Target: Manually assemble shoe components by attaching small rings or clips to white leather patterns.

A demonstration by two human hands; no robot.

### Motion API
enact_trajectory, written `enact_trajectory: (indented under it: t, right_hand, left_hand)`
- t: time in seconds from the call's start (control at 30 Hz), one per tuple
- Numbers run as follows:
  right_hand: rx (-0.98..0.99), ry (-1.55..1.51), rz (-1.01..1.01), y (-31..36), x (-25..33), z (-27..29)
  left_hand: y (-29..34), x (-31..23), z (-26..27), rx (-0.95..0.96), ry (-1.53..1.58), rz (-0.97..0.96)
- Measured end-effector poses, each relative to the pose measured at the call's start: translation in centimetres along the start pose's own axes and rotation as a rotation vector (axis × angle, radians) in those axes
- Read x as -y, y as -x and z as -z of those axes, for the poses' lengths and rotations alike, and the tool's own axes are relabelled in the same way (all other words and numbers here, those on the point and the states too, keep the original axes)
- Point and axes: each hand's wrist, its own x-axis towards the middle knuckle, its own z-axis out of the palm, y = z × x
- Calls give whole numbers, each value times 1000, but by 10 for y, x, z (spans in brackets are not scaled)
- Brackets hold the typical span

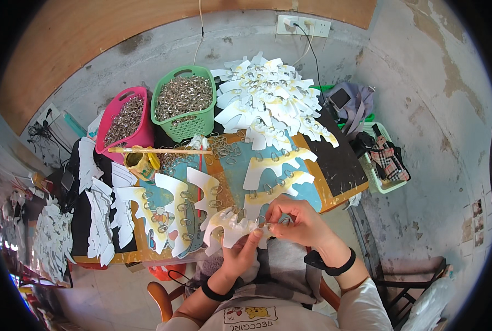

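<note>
My left hand point(240, 255) grips a white scalloped cut-out piece point(224, 223) at the table's front edge, thumb on top near its right end. My right hand point(300, 220) is closed in a pinch at that same end, where a metal ring point(261, 220) stands up between the two hands. Its fingertips partly hide what they pinch. On the table to the left lie similar white pieces point(170, 190) with yellowish smears and metal rings along them. Two more such ringed pieces point(268, 165) lie just beyond my right hand.
A pink basket point(142, 118) and a green basket point(191, 129), both full of metal rings, stand at the back. A wooden stick point(171, 150) lies across a yellow-smeared pot point(138, 165). Ringed white pieces point(270, 94) are heaped at back right; plain ones point(98, 220) lie left.
</note>
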Motion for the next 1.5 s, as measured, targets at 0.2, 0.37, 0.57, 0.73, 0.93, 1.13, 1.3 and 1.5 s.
enact_trajectory:
  t: [0.2, 0.37, 0.57, 0.73, 0.93, 1.13, 1.3, 1.5]
  right_hand:
    - [138, -383, 150, -1, -6, 15]
    - [47, 180, 126, -3, -3, 12]
    - [71, 30, 231, 3, -15, -2]
    - [-11, 27, 196, 9, -15, -4]
    - [5, 135, 341, 11, -18, -9]
    - [-111, 314, 420, 16, -33, -8]
    - [-55, 12, 252, 10, -25, 2]
    - [-110, 53, 52, 11, -7, -4]
  left_hand:
    - [-8, 5, 7, 37, 38, 91]
    - [-8, -5, -1, 59, -11, 3]
    - [0, 12, 10, 73, 365, 168]
    - [-9, 1, 7, 137, 377, 103]
    - [-9, -17, -6, -29, 227, 212]
    - [-12, -22, -25, -190, 391, 286]
    - [-12, -14, -7, -72, 188, 319]
    - [-11, -8, -6, 238, 447, 185]
